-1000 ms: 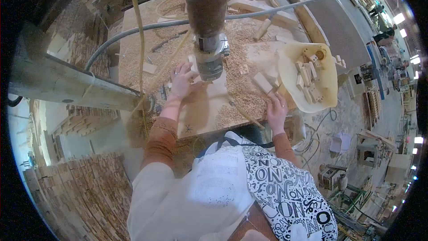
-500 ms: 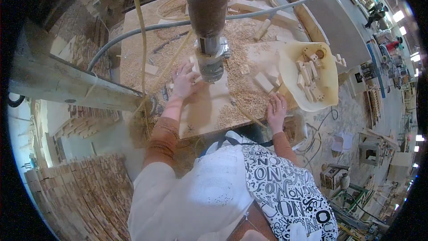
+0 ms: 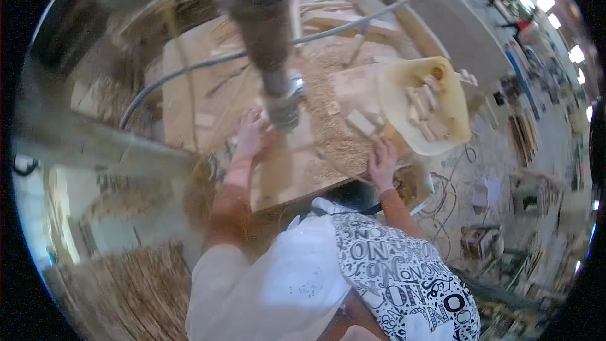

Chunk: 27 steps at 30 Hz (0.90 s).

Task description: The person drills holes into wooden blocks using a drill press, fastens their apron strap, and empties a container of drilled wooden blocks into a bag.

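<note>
left hand (image 3: 250, 134) stretched forward over the tabletop's middle, fingers curled, right hand (image 3: 382, 163) flat near the tabletop's front right edge, fingers spread, both forearms extended

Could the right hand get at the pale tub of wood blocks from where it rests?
Probably yes. The right hand lies on the table edge, just below the tub, whose open top shows the wood blocks. Only loose shavings and one block lie nearby; nothing stands between.
</note>
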{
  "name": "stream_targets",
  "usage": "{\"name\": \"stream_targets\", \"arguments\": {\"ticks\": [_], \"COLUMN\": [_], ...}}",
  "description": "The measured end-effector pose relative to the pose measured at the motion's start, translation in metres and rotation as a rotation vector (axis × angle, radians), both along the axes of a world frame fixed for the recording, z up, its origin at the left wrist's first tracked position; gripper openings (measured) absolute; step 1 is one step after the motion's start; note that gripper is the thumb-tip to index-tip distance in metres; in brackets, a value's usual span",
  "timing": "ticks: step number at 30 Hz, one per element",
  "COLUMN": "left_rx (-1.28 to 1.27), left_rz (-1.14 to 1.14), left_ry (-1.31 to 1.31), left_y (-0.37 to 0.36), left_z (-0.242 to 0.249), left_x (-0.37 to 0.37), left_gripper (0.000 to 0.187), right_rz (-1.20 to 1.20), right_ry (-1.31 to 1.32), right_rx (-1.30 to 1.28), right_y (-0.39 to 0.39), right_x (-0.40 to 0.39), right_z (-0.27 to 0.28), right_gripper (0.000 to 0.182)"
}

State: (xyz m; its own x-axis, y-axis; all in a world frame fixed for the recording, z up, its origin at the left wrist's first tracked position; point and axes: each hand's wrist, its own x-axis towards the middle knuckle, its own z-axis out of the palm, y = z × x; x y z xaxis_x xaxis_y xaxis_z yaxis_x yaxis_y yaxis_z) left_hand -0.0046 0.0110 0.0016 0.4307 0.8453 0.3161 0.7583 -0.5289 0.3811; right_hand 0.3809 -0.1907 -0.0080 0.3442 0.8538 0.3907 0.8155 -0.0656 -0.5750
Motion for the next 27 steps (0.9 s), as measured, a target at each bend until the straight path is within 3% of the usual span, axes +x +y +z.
{"name": "stream_targets", "arguments": {"ticks": [2,6,8,11,13,15,16,17,19,22,25,27], "left_rx": [0.01,0.063,-0.026,-0.181,-0.027,-0.19,0.082,0.096,-0.42,-0.365,-0.288,-0.212], "left_rz": [0.008,0.005,-0.082,-0.014,-0.03,-0.03,-0.057,-0.069,0.097,0.137,0.029,-0.08], "left_ry": [-0.092,-0.004,-0.139,-0.097,-0.025,-0.096,-0.012,-0.019,0.12,-0.045,-0.019,-0.133], "left_y": [-0.006,-0.009,0.002,0.002,-0.001,0.001,-0.004,-0.004,-0.006,-0.03,-0.017,-0.012], "left_z": [0.008,0.003,-0.005,-0.013,-0.009,-0.009,-0.002,0.007,0.023,0.064,0.039,0.024], "left_x": [0.014,0.011,0.007,0.002,0.004,0.002,0.006,0.007,0.012,0.034,0.024,0.022], "left_gripper": [0.044,0.049,0.049,0.048,0.048,0.05,0.052,0.052,0.058,0.06,0.06,0.054], "right_rz": [-0.008,-0.054,-0.08,-0.07,-0.054,-0.081,-0.072,-0.061,-0.069,-0.054,-0.053,-0.059], "right_ry": [0.001,-0.013,-0.011,0.0,0.006,-0.015,-0.007,-0.001,-0.004,0.035,0.025,0.023], "right_rx": [0.021,0.013,0.023,0.021,0.034,0.042,0.037,0.032,0.042,-0.026,-0.036,-0.037], "right_y": [-0.003,-0.009,-0.008,-0.009,-0.006,-0.008,-0.008,-0.009,-0.01,-0.012,-0.013,-0.013], "right_x": [0.005,0.0,0.0,-0.006,-0.009,-0.01,-0.01,-0.009,-0.009,-0.007,-0.007,-0.007], "right_z": [-0.009,-0.001,-0.002,0.003,-0.002,-0.001,-0.002,-0.002,-0.005,-0.01,-0.008,-0.008], "right_gripper": [0.043,0.045,0.046,0.049,0.048,0.048,0.048,0.048,0.047,0.048,0.049,0.049]}}
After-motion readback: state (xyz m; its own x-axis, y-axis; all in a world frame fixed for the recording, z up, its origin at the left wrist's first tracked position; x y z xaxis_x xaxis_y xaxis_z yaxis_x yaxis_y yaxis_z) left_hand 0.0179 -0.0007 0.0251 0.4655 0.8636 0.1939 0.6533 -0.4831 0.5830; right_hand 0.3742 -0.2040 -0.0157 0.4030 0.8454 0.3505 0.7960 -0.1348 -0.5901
